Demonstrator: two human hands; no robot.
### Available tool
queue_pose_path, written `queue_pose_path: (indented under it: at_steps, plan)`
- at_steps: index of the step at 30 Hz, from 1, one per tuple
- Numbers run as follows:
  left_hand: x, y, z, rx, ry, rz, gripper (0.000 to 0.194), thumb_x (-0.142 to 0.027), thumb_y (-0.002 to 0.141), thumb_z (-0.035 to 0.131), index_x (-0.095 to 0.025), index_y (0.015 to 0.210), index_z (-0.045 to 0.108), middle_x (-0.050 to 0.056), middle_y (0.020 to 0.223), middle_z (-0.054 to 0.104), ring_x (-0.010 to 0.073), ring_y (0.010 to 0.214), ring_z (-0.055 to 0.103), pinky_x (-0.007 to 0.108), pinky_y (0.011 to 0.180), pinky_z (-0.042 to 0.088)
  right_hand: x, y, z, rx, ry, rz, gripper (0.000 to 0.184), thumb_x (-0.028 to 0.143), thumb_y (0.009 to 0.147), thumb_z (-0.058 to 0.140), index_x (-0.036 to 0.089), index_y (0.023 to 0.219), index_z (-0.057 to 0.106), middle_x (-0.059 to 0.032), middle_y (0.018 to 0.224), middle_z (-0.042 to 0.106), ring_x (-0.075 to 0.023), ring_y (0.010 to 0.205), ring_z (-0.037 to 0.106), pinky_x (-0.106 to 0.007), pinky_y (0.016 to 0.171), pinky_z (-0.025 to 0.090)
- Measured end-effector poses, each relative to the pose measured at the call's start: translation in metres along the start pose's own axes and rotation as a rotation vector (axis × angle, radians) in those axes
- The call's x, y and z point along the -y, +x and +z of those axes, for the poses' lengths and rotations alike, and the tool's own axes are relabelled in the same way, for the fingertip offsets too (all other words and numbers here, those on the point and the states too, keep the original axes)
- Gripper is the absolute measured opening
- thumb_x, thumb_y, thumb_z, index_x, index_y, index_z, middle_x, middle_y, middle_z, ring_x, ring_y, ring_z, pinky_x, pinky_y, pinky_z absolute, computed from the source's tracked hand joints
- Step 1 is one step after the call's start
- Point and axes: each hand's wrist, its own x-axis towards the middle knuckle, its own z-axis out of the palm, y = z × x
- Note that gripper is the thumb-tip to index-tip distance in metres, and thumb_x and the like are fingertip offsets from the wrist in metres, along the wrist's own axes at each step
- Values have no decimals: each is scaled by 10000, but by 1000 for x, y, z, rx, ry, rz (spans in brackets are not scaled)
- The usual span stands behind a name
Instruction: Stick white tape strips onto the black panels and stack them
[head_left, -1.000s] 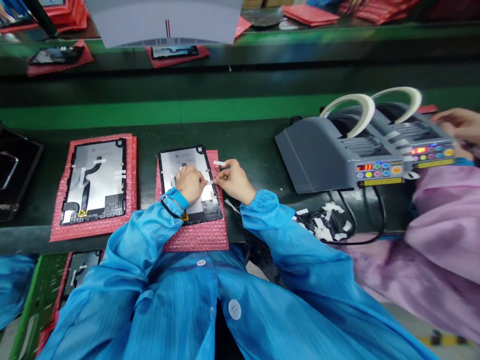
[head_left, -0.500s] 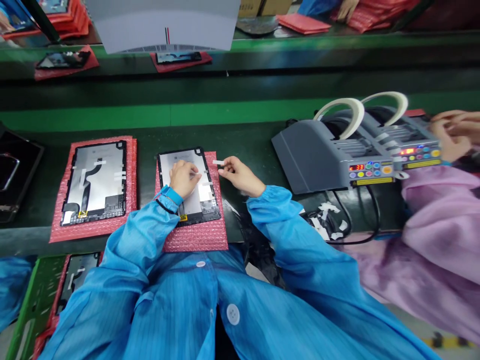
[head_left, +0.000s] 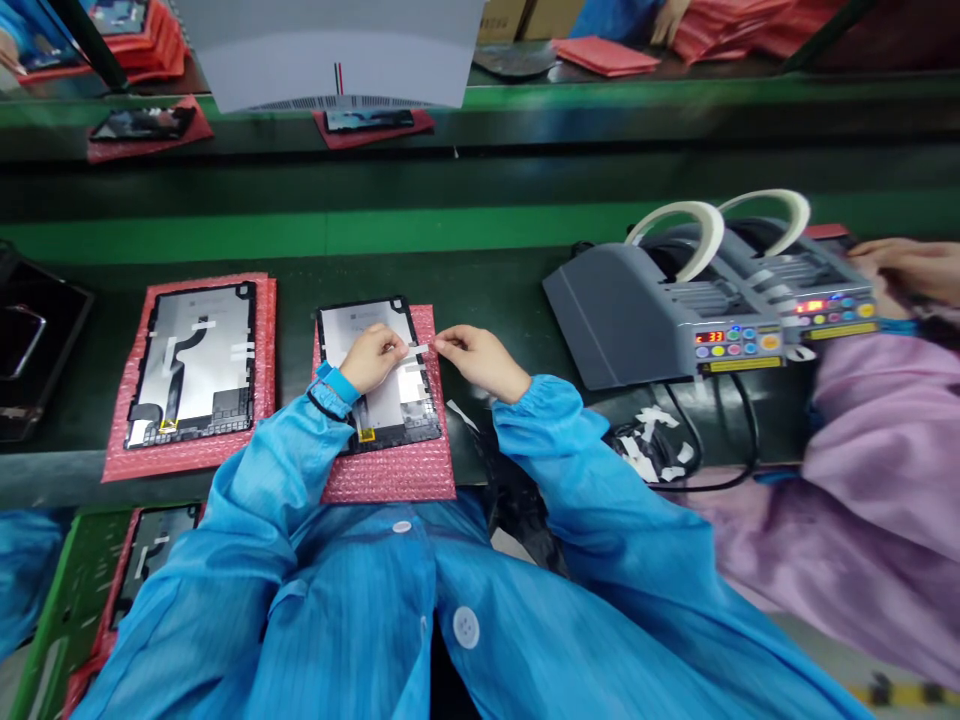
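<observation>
1. Left hand (head_left: pixel 370 360) and right hand (head_left: pixel 481 362) pinch 1 strip (head_left: pixel 417 350) near its 2 ends.
2. The strip is over the right edge of the panel (head_left: pixel 384 410).
3. The panel lies on red wrap (head_left: pixel 390 482).

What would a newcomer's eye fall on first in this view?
Probably the left hand and right hand at centre, with a white strip between them, above a panel. To the right, two grey dispensers show lit red displays. At left, another panel lies on red bubble wrap.
</observation>
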Motion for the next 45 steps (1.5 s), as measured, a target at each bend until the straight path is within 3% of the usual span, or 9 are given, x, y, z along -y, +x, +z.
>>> queue_pose_path:
  at_steps: [5,10,15,26,31,34,39,42,45]
  plan:
    - [6,2,0,28,22,11,135,-202,779,548,-161,650,561,-9,668,468,129,669,460,275,689,405,1,7,6,48,-27,-31,82,213,742,593,152,690,613,-6,691,607,-126,655,514,-273,670,406]
    - [0,2,5,29,224,-88,116,-208,791,548,-161,704,607,34,774,518,194,841,501,347,776,395,-7,13,17,-33,-161,-169,97,148,723,590,165,627,594,-22,724,561,-166,798,510,-338,823,378]
    - [-10,-1,9,66,383,-176,138,-231,816,530,-168,757,638,81,937,542,268,1023,474,403,813,373,-13,14,23,-53,-289,-155,94,135,730,584,168,648,618,-44,775,543,-202,894,489,-383,875,331]
    - [-15,-4,11,99,446,-189,136,-230,822,525,-171,769,636,88,990,535,278,1063,454,417,856,368,-15,15,28,-50,-403,-127,93,170,742,587,164,673,650,-64,828,540,-209,894,475,-387,872,328]
    - [-18,-5,11,53,464,-228,118,-239,801,554,-168,726,611,92,994,548,280,1072,457,405,864,367,-12,11,22,-78,-452,-114,107,218,753,596,162,689,659,-66,761,556,-227,885,478,-404,873,327]
    - [-18,-5,9,13,454,-263,113,-282,764,614,-170,764,593,90,996,557,279,1055,472,399,857,374,-8,-4,22,-146,-476,-172,155,193,798,532,147,807,680,-97,835,580,-233,894,476,-405,879,330]
    - [-17,-5,9,-12,465,-240,135,-295,763,618,-183,827,581,84,1016,563,276,1069,475,401,882,372,-5,-31,36,-43,-592,-236,379,37,798,376,101,1040,662,-148,992,582,-234,898,469,-366,827,368]
    - [-14,-16,-3,-52,506,-226,157,-277,785,585,-176,905,586,102,1061,561,275,1092,475,394,909,378,-6,-31,36,-34,-576,-213,387,29,774,392,111,1025,676,-139,980,598,-229,893,491,-365,833,386]
    - [-6,-38,-23,-164,624,-321,224,-270,835,487,-119,974,578,167,1079,563,300,1077,497,402,891,402,-6,-23,29,-30,-496,-152,329,67,787,416,124,940,702,-111,893,632,-205,865,544,-338,849,408]
